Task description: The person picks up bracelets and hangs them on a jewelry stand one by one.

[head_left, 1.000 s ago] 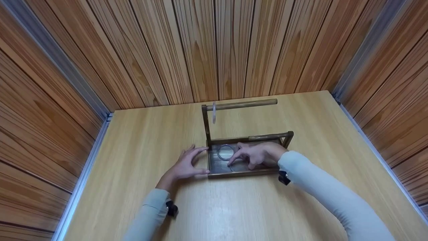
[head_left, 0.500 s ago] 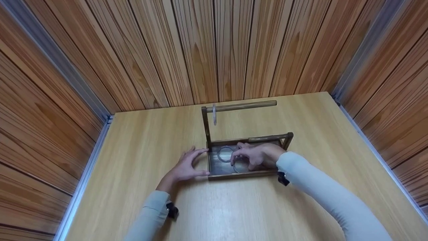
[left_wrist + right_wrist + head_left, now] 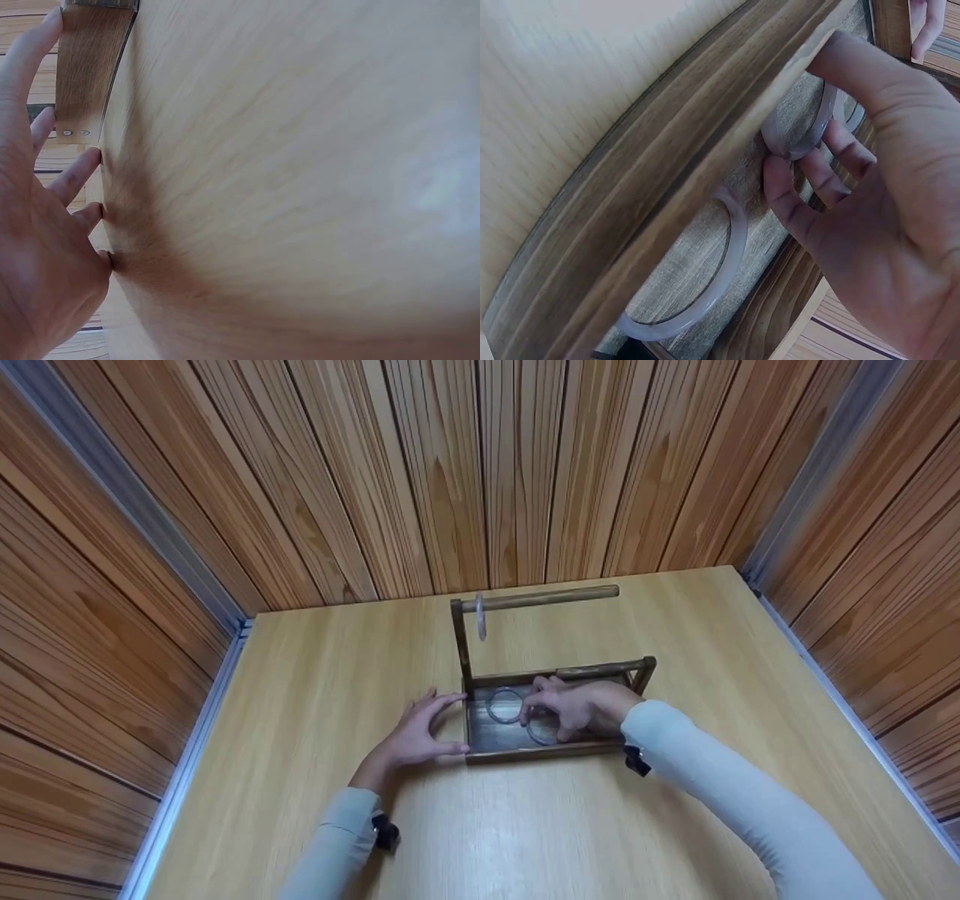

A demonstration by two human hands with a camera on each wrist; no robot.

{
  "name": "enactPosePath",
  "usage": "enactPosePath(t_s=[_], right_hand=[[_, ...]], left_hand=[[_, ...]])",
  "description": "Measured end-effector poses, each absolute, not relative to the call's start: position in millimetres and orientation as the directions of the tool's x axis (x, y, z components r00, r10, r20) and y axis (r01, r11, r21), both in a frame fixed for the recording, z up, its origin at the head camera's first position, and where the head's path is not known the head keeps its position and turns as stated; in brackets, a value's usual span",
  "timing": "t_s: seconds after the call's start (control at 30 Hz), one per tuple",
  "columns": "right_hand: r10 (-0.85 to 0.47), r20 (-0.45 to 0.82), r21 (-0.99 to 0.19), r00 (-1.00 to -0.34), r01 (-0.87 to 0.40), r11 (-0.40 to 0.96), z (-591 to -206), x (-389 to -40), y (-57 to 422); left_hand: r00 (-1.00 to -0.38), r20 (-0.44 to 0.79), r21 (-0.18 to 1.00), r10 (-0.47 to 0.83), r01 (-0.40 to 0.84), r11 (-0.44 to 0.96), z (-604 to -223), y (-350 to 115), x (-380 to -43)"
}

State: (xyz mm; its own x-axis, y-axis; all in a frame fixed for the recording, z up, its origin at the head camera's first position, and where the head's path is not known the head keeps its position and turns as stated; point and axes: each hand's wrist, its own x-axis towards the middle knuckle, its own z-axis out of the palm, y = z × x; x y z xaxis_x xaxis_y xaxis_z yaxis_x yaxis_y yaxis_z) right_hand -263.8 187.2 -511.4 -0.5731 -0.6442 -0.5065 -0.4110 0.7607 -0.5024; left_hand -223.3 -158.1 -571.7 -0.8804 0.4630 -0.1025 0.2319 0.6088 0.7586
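Right wrist view: the right hand [image 3: 892, 195] has its fingers curled on a pale bangle [image 3: 775, 138] beneath them, inside the wooden tray [image 3: 630, 217]; the left hand [image 3: 411, 731], fingers spread, touches the tray's end; a lift clearing the wall seems best.

From here right hand [image 3: 571, 709] blocks part of pinched ring [image 3: 531, 734] and of tray [image 3: 491, 736], both sleeves [image 3: 731, 799] run off the bottom, front wall [image 3: 641, 199] partly hides nearest ring [image 3: 737, 240] in right-wrist view.
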Motion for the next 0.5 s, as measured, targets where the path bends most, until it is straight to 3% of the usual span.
enactPosePath(t_s=[0.17,0.5], right_hand=[[-0.592,-0.536,-0.502,-0.603,-0.336,0.797,-512.7,-263.2,187.7],[-0.613,-0.501,-0.522,-0.611,-0.351,0.777,-514.6,-262.0,190.1]], left_hand=[[-0.881,-0.096,0.760,0.463,0.235,0.605,-571.9,-157.7,-223.6],[-0.884,-0.110,0.759,0.454,0.220,0.613,-572.0,-157.8,-222.9]])
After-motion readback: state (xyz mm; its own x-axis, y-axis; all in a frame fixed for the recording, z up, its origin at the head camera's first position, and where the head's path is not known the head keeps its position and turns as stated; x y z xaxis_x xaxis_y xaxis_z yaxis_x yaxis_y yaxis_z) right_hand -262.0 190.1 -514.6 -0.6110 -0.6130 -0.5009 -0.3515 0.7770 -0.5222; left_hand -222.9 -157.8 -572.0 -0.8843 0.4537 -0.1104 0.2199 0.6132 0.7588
